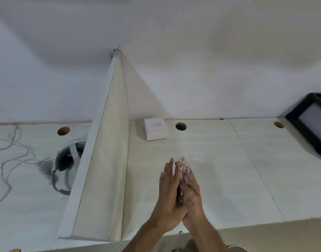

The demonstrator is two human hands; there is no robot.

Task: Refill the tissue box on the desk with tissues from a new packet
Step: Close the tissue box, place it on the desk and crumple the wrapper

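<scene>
1. On the neighbouring desk left of the divider panel [108, 142], loose cables [12, 153] trail beside a grey headset [67, 160]; the panel cuts off the headset's right side.
2. The white tissue box [155, 129] sits at the back edge of the desk [247, 170], near its back left corner beside the panel, oval slot up. Whether any tissues remain inside cannot be made out.
3. Near the front edge, the left hand [169, 195] and right hand [191, 193] press flat together, palms sandwiching the tissue packet [183, 171], a clear crinkled wrapper with dark lettering too blurred to read.
4. The palms hide most of the packet; whether it is opened or sealed cannot be told.
5. Risk, as a judgement: slick film held only by palm pressure may slide out and drop to the desk or over its front edge; a hard tear could spill or rip the tissues.
6. The box stands well apart from the hands, so a long reach with loose tissues may scatter them.
7. At the right edge, a black framed device [312, 122] is cropped by the frame; its kind is unclear.
</scene>
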